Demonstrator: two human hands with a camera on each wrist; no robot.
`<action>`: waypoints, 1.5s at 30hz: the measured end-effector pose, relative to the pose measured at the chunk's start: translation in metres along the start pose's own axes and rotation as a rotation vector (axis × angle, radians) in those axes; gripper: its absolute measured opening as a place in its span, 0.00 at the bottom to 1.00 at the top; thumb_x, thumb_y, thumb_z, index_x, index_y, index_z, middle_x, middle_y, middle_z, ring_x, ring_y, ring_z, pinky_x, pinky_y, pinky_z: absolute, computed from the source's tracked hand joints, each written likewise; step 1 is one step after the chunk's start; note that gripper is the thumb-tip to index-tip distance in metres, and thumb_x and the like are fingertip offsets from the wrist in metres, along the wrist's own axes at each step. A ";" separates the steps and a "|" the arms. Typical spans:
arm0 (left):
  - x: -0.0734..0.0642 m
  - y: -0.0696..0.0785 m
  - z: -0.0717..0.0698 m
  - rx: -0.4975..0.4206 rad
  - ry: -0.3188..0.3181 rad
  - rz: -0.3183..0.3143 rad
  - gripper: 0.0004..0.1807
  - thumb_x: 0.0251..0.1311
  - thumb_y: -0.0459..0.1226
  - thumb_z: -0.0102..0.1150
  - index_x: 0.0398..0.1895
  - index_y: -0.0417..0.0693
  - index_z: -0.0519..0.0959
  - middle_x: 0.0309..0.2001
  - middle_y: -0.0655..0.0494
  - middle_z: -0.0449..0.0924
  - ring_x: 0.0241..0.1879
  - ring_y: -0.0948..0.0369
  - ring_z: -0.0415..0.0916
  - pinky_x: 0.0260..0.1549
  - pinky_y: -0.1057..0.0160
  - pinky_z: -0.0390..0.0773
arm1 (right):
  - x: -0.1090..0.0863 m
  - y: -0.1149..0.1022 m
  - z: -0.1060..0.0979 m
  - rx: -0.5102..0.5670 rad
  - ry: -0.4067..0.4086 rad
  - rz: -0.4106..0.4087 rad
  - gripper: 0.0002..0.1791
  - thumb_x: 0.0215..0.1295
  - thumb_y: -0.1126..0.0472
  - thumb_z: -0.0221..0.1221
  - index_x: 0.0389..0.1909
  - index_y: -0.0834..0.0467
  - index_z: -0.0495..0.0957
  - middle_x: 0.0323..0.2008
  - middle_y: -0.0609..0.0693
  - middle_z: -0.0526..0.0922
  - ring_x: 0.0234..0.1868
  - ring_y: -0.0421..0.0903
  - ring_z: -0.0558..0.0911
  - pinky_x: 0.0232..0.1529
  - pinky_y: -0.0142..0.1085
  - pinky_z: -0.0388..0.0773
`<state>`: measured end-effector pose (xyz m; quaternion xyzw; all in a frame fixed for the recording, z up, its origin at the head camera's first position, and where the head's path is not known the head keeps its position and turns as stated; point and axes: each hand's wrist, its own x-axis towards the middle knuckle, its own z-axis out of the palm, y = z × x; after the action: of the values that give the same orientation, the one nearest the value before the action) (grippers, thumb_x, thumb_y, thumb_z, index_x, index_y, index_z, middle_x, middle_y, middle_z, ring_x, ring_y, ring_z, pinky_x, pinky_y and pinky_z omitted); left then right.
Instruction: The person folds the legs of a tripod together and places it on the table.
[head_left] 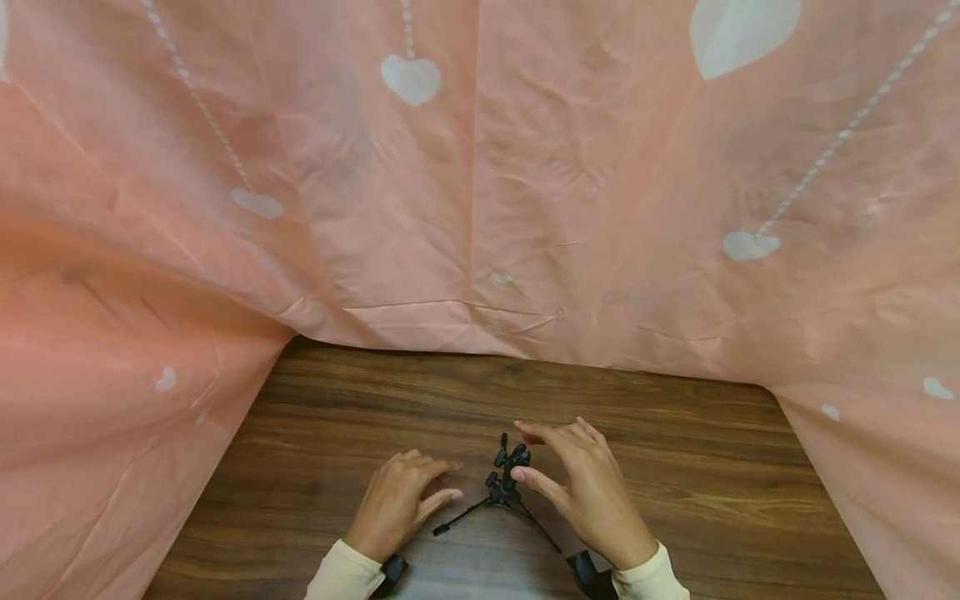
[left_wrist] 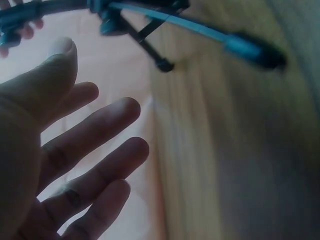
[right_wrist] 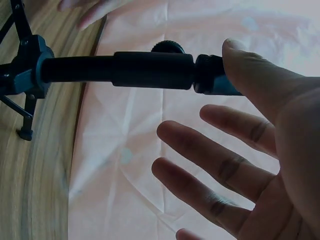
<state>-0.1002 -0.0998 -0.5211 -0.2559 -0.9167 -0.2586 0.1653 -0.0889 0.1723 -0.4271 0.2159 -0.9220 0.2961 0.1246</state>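
A small black tripod (head_left: 507, 492) stands upright on the wooden table between the two hands, its thin legs spread. To its left, my left hand (head_left: 399, 505) hovers with loosely bent fingers, apart from it. In the left wrist view a tripod leg with a thick foot (left_wrist: 250, 49) passes above that hand's relaxed fingers. On the other side, my right hand (head_left: 592, 492) has its thumb beside the tripod's upper part. The right wrist view shows the column (right_wrist: 152, 69) with the thumb overlapping its top end; whether they touch I cannot tell. The other right fingers are extended, apart from the column.
Brown wood-grain table (head_left: 675, 442) lies under the hands. A pink cloth (head_left: 525, 208) with white hearts hangs behind the table and along both sides. Black wrist straps (head_left: 588, 575) show by the cream sleeves (head_left: 651, 578).
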 end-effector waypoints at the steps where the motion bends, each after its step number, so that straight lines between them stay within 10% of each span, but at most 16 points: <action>1: -0.001 0.001 0.003 -0.010 0.000 -0.002 0.17 0.55 0.52 0.77 0.46 0.58 0.91 0.40 0.65 0.93 0.38 0.66 0.84 0.41 0.55 0.86 | 0.000 0.000 0.001 0.001 -0.002 -0.002 0.32 0.60 0.47 0.76 0.66 0.45 0.82 0.54 0.43 0.90 0.56 0.44 0.86 0.75 0.67 0.61; 20: -0.007 0.011 0.040 -0.147 0.014 -0.031 0.07 0.52 0.44 0.82 0.31 0.58 0.90 0.32 0.70 0.88 0.31 0.76 0.77 0.33 0.72 0.78 | 0.004 -0.004 0.006 0.039 -0.036 -0.001 0.13 0.61 0.54 0.74 0.47 0.47 0.88 0.45 0.37 0.92 0.47 0.38 0.89 0.73 0.61 0.71; 38: -0.013 0.028 0.062 -0.012 0.139 -0.028 0.12 0.45 0.42 0.86 0.28 0.60 0.87 0.28 0.69 0.79 0.27 0.74 0.75 0.25 0.70 0.73 | 0.005 -0.005 0.009 0.034 0.007 -0.021 0.12 0.57 0.56 0.76 0.41 0.50 0.89 0.35 0.39 0.93 0.38 0.32 0.89 0.65 0.55 0.80; 45: -0.016 0.029 0.065 0.044 0.186 0.004 0.12 0.46 0.43 0.85 0.29 0.61 0.86 0.29 0.70 0.79 0.28 0.71 0.78 0.25 0.68 0.75 | 0.005 -0.005 0.008 0.056 0.003 0.006 0.11 0.58 0.55 0.76 0.41 0.49 0.89 0.34 0.39 0.92 0.37 0.36 0.89 0.45 0.42 0.86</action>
<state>-0.0828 -0.0480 -0.5697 -0.2289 -0.9024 -0.2605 0.2556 -0.0914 0.1619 -0.4292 0.2161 -0.9138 0.3226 0.1189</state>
